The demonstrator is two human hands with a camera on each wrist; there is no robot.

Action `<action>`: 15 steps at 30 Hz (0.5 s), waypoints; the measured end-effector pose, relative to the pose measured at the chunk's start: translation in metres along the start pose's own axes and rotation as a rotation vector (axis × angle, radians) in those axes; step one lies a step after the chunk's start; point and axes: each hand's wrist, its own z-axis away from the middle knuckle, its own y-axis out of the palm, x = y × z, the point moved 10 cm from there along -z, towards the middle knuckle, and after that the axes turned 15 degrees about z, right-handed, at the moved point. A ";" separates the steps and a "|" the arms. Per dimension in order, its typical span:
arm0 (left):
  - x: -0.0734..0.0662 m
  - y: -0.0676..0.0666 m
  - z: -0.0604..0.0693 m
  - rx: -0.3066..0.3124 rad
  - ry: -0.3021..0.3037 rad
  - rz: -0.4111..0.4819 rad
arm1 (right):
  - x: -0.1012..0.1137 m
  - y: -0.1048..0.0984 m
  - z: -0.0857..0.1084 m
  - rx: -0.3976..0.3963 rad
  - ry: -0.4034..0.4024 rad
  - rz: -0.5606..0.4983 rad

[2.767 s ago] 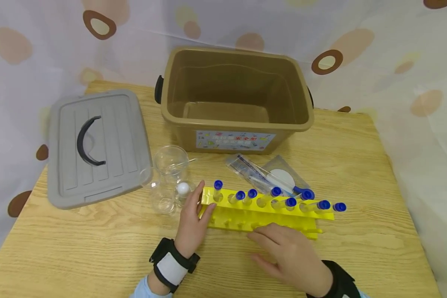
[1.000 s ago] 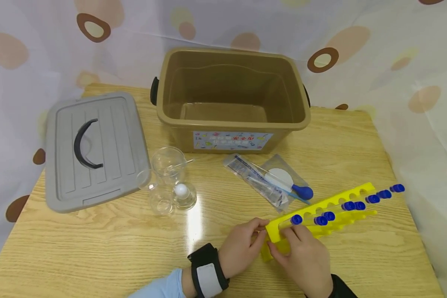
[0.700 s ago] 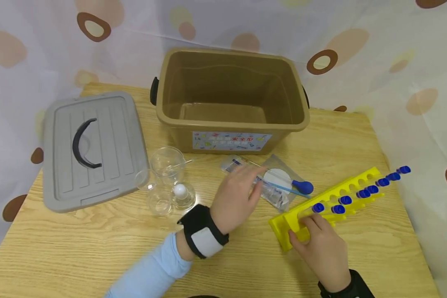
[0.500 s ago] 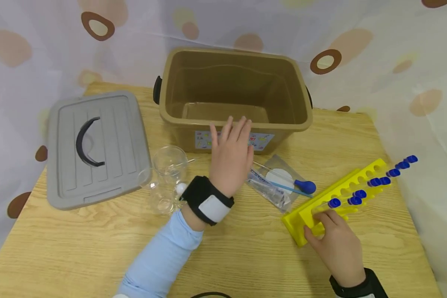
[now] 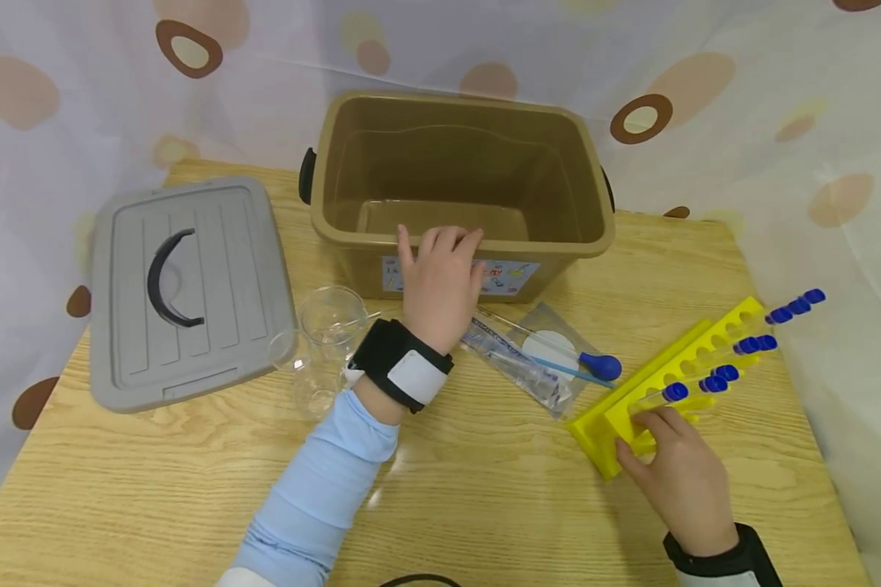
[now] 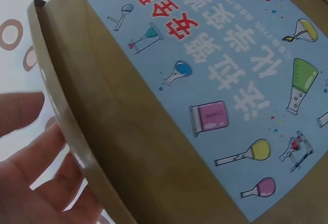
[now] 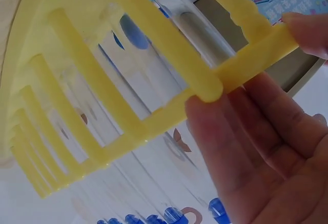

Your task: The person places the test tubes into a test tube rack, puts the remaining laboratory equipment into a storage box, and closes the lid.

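Observation:
In the head view, my left hand is at the front rim of the open brown plastic box. Its fingers bend over that rim. The left wrist view has the fingers against the rim, their tips partly hidden behind it. My right hand grips the near end of a yellow test tube rack, which stands at a slant on the table's right side. Several clear test tubes with blue caps lean in its holes. In the right wrist view, thumb and fingers pinch the rack's edge from both sides.
A grey lid with a black handle lies at left. Clear beakers and other glassware stand beside it. Plastic packets and a dropper with a blue bulb lie between box and rack. A patterned curtain rises behind.
The rack has swung from the middle to the right side, with my right hand at its near end. My left hand left the rack, moved up to the box, and its fingers bent over the rim.

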 end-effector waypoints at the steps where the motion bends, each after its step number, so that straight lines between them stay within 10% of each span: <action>1: 0.001 -0.001 0.000 -0.012 -0.002 0.004 | -0.001 0.000 -0.001 0.003 -0.002 -0.003; 15: -0.005 0.000 0.003 -0.033 0.023 0.088 | -0.022 0.009 -0.009 0.051 -0.021 -0.056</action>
